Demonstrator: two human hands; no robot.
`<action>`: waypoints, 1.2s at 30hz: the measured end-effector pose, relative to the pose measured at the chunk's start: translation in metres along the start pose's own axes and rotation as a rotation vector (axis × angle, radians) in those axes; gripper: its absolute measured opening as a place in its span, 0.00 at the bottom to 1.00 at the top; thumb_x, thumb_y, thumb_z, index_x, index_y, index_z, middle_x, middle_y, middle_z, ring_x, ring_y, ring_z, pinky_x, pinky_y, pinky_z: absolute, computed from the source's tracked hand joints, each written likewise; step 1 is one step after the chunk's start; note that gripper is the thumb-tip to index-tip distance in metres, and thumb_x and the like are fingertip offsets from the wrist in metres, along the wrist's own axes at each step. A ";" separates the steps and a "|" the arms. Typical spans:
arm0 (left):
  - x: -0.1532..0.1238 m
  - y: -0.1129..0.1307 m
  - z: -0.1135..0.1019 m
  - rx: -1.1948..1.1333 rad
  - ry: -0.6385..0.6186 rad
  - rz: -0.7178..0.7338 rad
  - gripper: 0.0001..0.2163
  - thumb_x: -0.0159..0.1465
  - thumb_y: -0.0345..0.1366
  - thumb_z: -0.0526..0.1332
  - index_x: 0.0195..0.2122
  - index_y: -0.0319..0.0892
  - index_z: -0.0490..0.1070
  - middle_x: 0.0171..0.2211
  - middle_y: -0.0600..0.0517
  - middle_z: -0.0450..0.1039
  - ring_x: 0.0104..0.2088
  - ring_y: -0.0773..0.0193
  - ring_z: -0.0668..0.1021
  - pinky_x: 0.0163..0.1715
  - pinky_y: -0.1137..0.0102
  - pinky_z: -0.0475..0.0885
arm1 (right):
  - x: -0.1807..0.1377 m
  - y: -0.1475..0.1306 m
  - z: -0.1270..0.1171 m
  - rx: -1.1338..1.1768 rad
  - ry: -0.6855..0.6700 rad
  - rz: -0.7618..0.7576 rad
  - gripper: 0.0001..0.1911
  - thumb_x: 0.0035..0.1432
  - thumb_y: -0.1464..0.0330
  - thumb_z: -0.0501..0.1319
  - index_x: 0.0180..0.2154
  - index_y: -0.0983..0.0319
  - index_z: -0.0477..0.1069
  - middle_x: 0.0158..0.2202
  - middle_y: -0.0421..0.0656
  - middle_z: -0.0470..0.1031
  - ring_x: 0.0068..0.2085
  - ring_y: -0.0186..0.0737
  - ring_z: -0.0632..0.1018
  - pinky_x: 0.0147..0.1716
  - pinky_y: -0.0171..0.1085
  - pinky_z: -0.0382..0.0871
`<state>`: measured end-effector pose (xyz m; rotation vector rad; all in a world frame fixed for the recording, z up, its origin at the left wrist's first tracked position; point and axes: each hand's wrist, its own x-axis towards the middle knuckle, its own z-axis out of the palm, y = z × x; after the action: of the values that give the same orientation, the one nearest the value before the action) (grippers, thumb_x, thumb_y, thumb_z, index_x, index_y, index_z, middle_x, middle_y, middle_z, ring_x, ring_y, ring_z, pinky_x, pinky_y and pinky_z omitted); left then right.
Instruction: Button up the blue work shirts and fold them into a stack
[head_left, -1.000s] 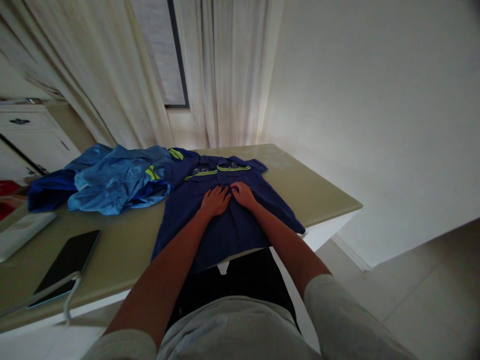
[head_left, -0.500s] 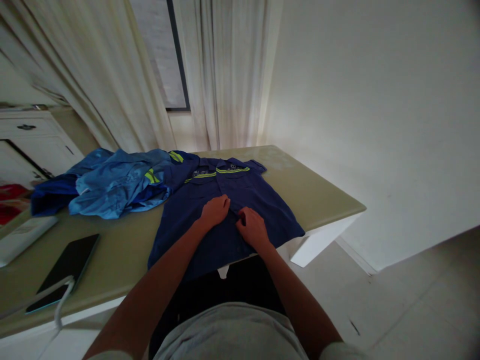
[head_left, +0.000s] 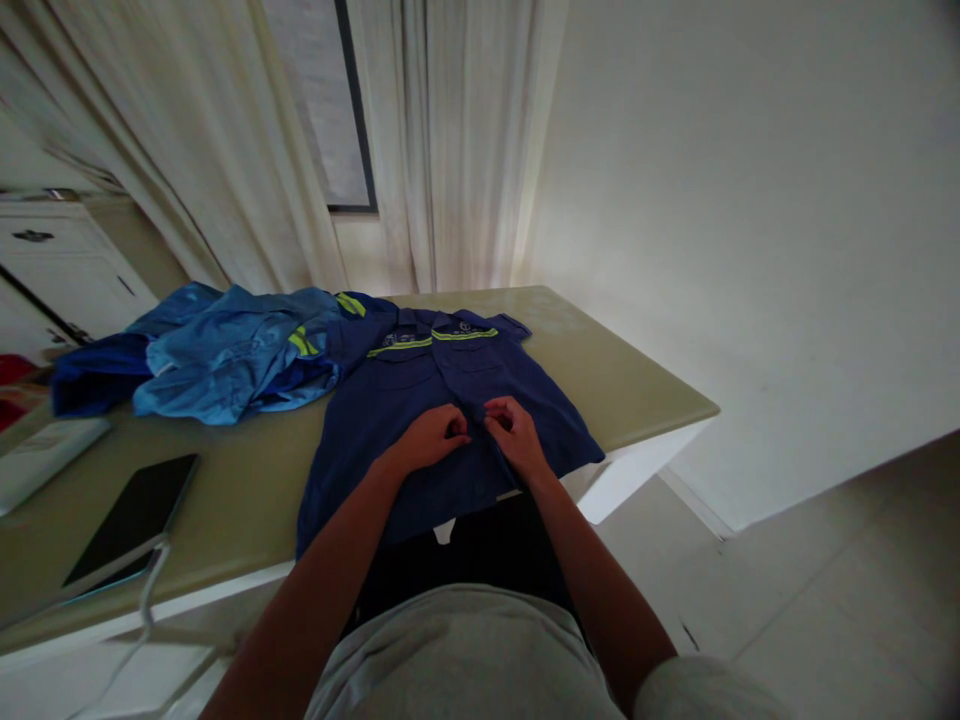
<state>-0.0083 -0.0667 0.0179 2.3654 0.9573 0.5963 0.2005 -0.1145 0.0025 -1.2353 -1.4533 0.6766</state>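
A navy work shirt (head_left: 390, 400) lies front side up near the table's right end, collar toward the window, hem over the near edge. Yellow-green stripes cross its chest. My left hand (head_left: 435, 435) curls its fingers and thumb in a pinch at the front placket, left of the centre line. Just opposite, my right hand (head_left: 517, 435) pinches the other side of the placket, thumb and forefinger together. A small fold of cloth stands up between both hands. Any button there is too small to make out.
Left of the shirt lies a heap of lighter blue clothing (head_left: 217, 350) touching its sleeve. A dark tablet (head_left: 135, 515) and a white cable (head_left: 150, 600) are at the near left, with a white box-like object (head_left: 49, 455) beyond. The table (head_left: 600, 370) ends at the right, near a wall.
My left hand has slid right and slightly down along the placket. My right hand has risen a little, and its fingers now pinch the placket edge. The view has shifted slightly.
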 end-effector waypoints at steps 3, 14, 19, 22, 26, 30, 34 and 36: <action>0.002 0.006 0.001 0.005 0.035 0.029 0.04 0.65 0.35 0.65 0.36 0.43 0.72 0.36 0.52 0.75 0.36 0.61 0.76 0.39 0.67 0.69 | 0.000 0.000 0.000 0.026 -0.026 -0.008 0.12 0.57 0.65 0.64 0.44 0.60 0.75 0.37 0.43 0.80 0.38 0.42 0.80 0.39 0.39 0.72; 0.000 0.011 0.007 0.039 0.141 0.083 0.01 0.68 0.34 0.64 0.39 0.43 0.74 0.37 0.53 0.77 0.38 0.62 0.79 0.42 0.68 0.72 | -0.001 -0.001 0.001 0.031 -0.089 0.026 0.10 0.57 0.64 0.66 0.41 0.60 0.77 0.35 0.43 0.82 0.36 0.42 0.81 0.36 0.38 0.72; -0.003 0.014 0.010 0.250 0.101 0.133 0.02 0.71 0.34 0.62 0.41 0.44 0.74 0.42 0.50 0.79 0.46 0.60 0.80 0.49 0.66 0.73 | -0.002 -0.001 0.002 0.028 -0.097 0.018 0.09 0.56 0.65 0.66 0.40 0.60 0.77 0.35 0.43 0.82 0.36 0.42 0.82 0.37 0.39 0.74; -0.003 0.028 0.006 0.352 0.061 0.065 0.03 0.72 0.34 0.60 0.44 0.44 0.73 0.45 0.49 0.79 0.48 0.58 0.80 0.49 0.66 0.73 | -0.002 0.000 0.003 0.037 -0.096 0.010 0.08 0.56 0.66 0.66 0.39 0.59 0.77 0.34 0.43 0.82 0.35 0.42 0.82 0.37 0.39 0.74; 0.003 0.052 0.000 0.447 0.000 -0.091 0.07 0.72 0.33 0.59 0.50 0.44 0.70 0.46 0.47 0.80 0.45 0.56 0.82 0.42 0.66 0.75 | -0.002 0.000 0.004 0.027 -0.099 -0.007 0.08 0.57 0.66 0.66 0.40 0.59 0.77 0.35 0.43 0.83 0.35 0.42 0.82 0.36 0.39 0.75; 0.006 0.059 0.007 0.499 -0.014 -0.115 0.09 0.73 0.31 0.55 0.52 0.45 0.69 0.47 0.47 0.79 0.46 0.56 0.82 0.41 0.66 0.75 | -0.002 -0.001 0.003 -0.003 -0.066 0.013 0.09 0.55 0.65 0.66 0.39 0.60 0.76 0.34 0.43 0.82 0.34 0.42 0.82 0.36 0.39 0.76; 0.003 0.047 0.020 0.462 0.071 -0.045 0.07 0.73 0.32 0.57 0.50 0.45 0.69 0.48 0.48 0.78 0.51 0.59 0.80 0.47 0.67 0.75 | -0.002 -0.004 0.002 -0.046 -0.006 0.045 0.10 0.55 0.61 0.66 0.37 0.59 0.75 0.33 0.44 0.82 0.32 0.42 0.81 0.36 0.40 0.77; 0.002 0.040 0.025 0.446 0.111 -0.006 0.07 0.73 0.33 0.58 0.50 0.45 0.70 0.48 0.48 0.78 0.52 0.58 0.79 0.49 0.66 0.74 | -0.001 -0.004 0.002 -0.065 0.012 0.049 0.10 0.55 0.61 0.66 0.36 0.59 0.75 0.33 0.44 0.82 0.32 0.42 0.81 0.36 0.40 0.77</action>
<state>0.0271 -0.0973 0.0233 2.7374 1.2533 0.5623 0.1970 -0.1164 0.0045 -1.3271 -1.4489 0.6579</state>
